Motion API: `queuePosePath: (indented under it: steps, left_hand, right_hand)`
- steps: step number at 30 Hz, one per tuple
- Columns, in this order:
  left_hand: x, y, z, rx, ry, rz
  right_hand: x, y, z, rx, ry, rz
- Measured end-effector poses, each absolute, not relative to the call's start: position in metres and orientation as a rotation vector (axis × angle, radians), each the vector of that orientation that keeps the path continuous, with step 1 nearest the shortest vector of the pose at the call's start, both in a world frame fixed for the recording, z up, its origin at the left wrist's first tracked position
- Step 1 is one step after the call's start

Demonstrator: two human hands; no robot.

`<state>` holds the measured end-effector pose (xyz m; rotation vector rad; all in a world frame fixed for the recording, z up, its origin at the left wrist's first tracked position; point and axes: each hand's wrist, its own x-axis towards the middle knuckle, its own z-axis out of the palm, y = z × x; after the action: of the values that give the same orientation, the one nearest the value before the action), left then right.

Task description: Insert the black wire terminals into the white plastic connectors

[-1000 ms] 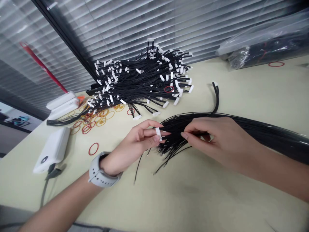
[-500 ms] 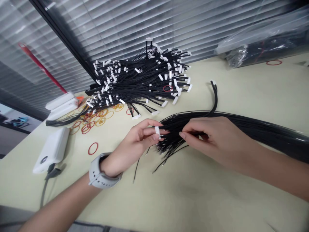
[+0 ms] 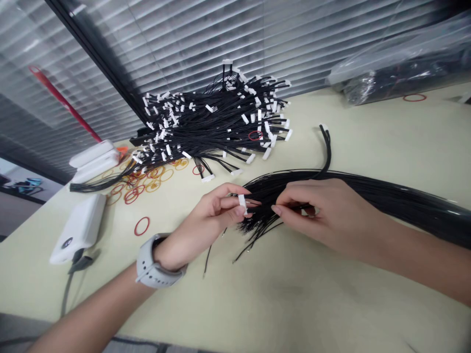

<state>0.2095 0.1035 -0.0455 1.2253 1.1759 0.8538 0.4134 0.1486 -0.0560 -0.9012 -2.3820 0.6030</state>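
Tally: 1 left hand (image 3: 206,220), 1 right hand (image 3: 324,215), 1 smartwatch (image 3: 154,262), 1 white connector (image 3: 242,204), 1 connector-tipped wire bundle (image 3: 213,122), 1 loose wire bundle (image 3: 386,201), 1 power bank (image 3: 79,228), 1 plastic bag (image 3: 401,66).

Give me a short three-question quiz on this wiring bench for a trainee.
1. True or false: the left hand pinches a small white plastic connector.
2. Multiple choice: which wrist wears the grey strapped watch? A left, B right.
3. Fill in: the right hand works in a long bundle of thin black wires, and the thin red loop lying on the pale green table is a ____ band.

Key: 1 true; 2 A; 3 rubber.
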Motion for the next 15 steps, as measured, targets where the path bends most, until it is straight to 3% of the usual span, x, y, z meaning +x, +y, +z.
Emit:
queuePosePath:
  steps: [15]
  left_hand:
    - [0.2092, 0.104, -0.045, 1.225, 1.17, 0.843]
  right_hand:
    - [0.4125, 0.1488, -0.0543, -0.912, -2.403, 0.63]
